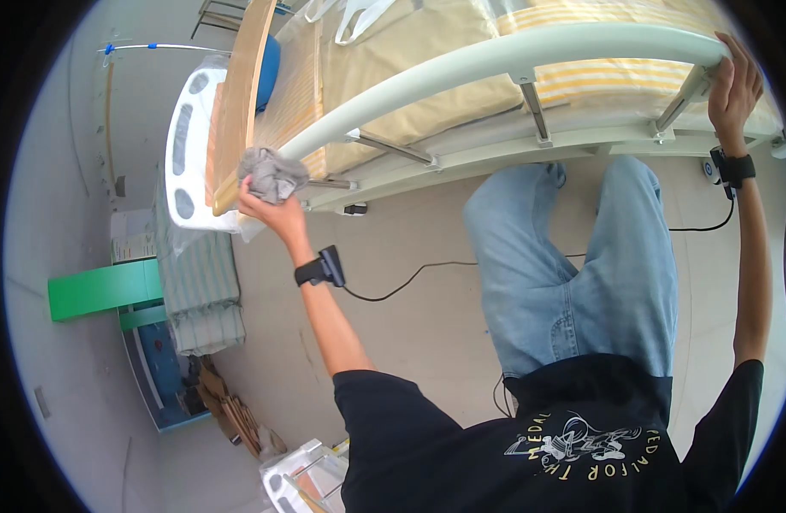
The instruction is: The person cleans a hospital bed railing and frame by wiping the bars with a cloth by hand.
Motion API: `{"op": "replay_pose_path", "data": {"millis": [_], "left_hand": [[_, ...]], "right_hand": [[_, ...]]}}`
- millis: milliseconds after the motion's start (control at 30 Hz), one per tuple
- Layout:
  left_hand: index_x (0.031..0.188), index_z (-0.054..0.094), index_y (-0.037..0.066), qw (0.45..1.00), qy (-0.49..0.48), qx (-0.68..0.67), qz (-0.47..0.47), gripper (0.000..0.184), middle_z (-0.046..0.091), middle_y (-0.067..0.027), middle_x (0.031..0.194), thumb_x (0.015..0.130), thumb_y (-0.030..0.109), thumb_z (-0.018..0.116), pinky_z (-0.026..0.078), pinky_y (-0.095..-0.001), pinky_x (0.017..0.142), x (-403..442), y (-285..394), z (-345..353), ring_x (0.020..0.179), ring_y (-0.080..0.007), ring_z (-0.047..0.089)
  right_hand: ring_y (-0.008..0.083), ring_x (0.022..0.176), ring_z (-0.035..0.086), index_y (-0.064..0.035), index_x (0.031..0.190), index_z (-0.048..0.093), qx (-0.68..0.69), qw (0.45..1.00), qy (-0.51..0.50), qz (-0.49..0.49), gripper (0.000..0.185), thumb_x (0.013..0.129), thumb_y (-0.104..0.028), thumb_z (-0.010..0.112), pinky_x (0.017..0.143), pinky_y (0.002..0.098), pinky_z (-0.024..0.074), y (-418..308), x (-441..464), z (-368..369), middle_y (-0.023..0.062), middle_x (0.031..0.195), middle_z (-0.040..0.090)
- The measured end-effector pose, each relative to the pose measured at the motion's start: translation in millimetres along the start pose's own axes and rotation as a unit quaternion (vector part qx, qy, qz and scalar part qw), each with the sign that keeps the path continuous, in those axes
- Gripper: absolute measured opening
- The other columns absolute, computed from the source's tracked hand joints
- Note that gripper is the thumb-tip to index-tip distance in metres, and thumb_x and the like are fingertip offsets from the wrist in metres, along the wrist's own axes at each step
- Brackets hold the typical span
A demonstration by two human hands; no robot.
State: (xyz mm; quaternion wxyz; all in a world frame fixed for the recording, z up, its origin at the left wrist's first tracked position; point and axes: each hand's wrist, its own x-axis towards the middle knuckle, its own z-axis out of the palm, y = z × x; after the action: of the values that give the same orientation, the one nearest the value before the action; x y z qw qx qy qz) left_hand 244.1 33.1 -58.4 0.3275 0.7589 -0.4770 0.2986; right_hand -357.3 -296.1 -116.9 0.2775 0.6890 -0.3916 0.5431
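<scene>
A crumpled grey cloth (271, 173) is bunched in my left hand (273, 212), its fingers closed on it. The cloth presses against the left end of the bed's pale side rail (461, 75), close to a wooden board (249, 81). At the rail's far right end, my right hand (733, 98) grips the bar, with some fingers hidden behind it. Metal struts (537, 111) hold the rail above the bed frame. Behind it lies a beige mattress (410, 77) with yellow-striped parts under clear plastic.
A white headboard (188, 145) stands at the bed's left end, with a blue round object (268, 73) nearby. A black cable (419, 272) links the wrist straps. Further left are a striped mattress (200, 282), a green panel (106, 289) and stacked cardboard (230, 410).
</scene>
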Motion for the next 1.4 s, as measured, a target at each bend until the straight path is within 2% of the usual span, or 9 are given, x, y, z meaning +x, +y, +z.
{"op": "replay_pose_path", "data": {"millis": [67,167,367,433,533,867,1167,1333,1400], "left_hand": [[0.133,0.041,0.005,0.988,0.026,-0.086,-0.128,0.061,0.040,-0.0191,0.136,0.083,0.004,0.074,0.032,-0.0428,0.113,-18.3,16.4,7.6,0.135,-0.0288,0.037],[0.137,0.030,0.007,0.942,-0.028,-0.300,-0.145,0.078,0.034,-0.0150,0.138,0.078,0.004,0.081,0.032,-0.0383,0.113,-52.0,49.2,25.8,0.134,-0.0222,0.033],[0.135,0.009,0.006,0.910,-0.034,-0.380,-0.160,0.105,0.028,-0.0179,0.137,0.069,0.009,0.091,0.030,-0.0360,0.110,-63.3,110.0,54.9,0.127,-0.0230,0.036],[0.135,0.008,0.007,0.931,-0.051,-0.341,-0.121,0.106,0.025,-0.0195,0.140,0.070,0.013,0.092,0.032,-0.0343,0.109,-69.8,105.3,58.3,0.128,-0.0234,0.036],[0.135,0.010,0.006,0.876,-0.142,-0.424,-0.178,0.106,0.026,-0.0182,0.138,0.069,0.016,0.093,0.030,-0.0350,0.110,-81.3,116.2,56.0,0.130,-0.0253,0.035],[0.130,0.027,0.002,0.894,-0.112,-0.358,-0.244,0.079,0.041,-0.0183,0.131,0.074,0.011,0.083,0.036,-0.0359,0.107,-84.4,93.5,107.2,0.126,-0.0252,0.044],[0.128,0.030,0.000,0.921,-0.150,-0.259,-0.251,0.079,0.047,-0.0205,0.126,0.071,0.011,0.084,0.039,-0.0400,0.106,-151.1,80.1,155.2,0.120,-0.0302,0.052],[0.125,0.033,-0.002,0.908,-0.122,-0.252,-0.312,0.077,0.047,-0.0207,0.126,0.069,0.007,0.085,0.041,-0.0408,0.105,-141.8,96.8,152.1,0.120,-0.0301,0.051],[0.125,0.034,-0.002,0.872,-0.030,-0.331,-0.358,0.076,0.047,-0.0195,0.127,0.069,0.002,0.084,0.041,-0.0393,0.107,-111.6,108.7,134.4,0.121,-0.0276,0.051]], "right_hand": [[0.0241,0.123,0.055,-0.0117,0.129,0.063,-0.005,1.000,0.009,-0.009,0.042,0.107,-0.031,0.032,0.109,0.0375,0.0316,2.4,-0.6,2.2,0.0046,0.129,0.064],[0.0240,0.124,0.054,-0.0112,0.128,0.062,-0.007,1.000,0.008,-0.001,0.043,0.107,-0.031,0.031,0.110,0.0373,0.0311,2.9,-2.1,3.9,0.0047,0.130,0.064],[0.0240,0.127,0.053,-0.0195,0.131,0.062,0.028,0.999,0.007,-0.020,0.042,0.107,-0.037,0.032,0.108,0.0372,0.0327,20.6,-3.6,8.5,0.0055,0.133,0.062],[0.0235,0.126,0.054,-0.0197,0.131,0.062,0.030,0.999,0.008,-0.022,0.042,0.107,-0.037,0.032,0.108,0.0373,0.0327,21.2,-1.6,9.3,0.0054,0.133,0.062],[0.0241,0.124,0.055,-0.0163,0.130,0.062,0.018,1.000,-0.002,-0.012,0.042,0.107,-0.035,0.032,0.108,0.0375,0.0327,19.2,-5.8,6.9,0.0052,0.131,0.063],[0.0238,0.123,0.055,-0.0148,0.129,0.062,-0.005,1.000,-0.007,-0.004,0.042,0.108,-0.034,0.031,0.106,0.0372,0.0326,30.7,-13.7,15.1,0.0022,0.131,0.064],[0.0230,0.124,0.054,-0.0137,0.128,0.063,0.008,1.000,0.021,0.004,0.040,0.107,-0.031,0.033,0.109,0.0376,0.0307,4.0,-2.8,9.0,0.0027,0.130,0.064],[0.0238,0.123,0.055,-0.0131,0.128,0.063,0.009,0.999,0.046,-0.006,0.040,0.106,-0.031,0.034,0.110,0.0380,0.0296,2.6,-1.5,11.1,0.0043,0.128,0.064],[0.0244,0.123,0.054,-0.0134,0.128,0.063,0.005,0.999,0.043,0.000,0.040,0.106,-0.031,0.034,0.110,0.0383,0.0294,3.1,-2.0,9.8,0.0042,0.128,0.064]]}}
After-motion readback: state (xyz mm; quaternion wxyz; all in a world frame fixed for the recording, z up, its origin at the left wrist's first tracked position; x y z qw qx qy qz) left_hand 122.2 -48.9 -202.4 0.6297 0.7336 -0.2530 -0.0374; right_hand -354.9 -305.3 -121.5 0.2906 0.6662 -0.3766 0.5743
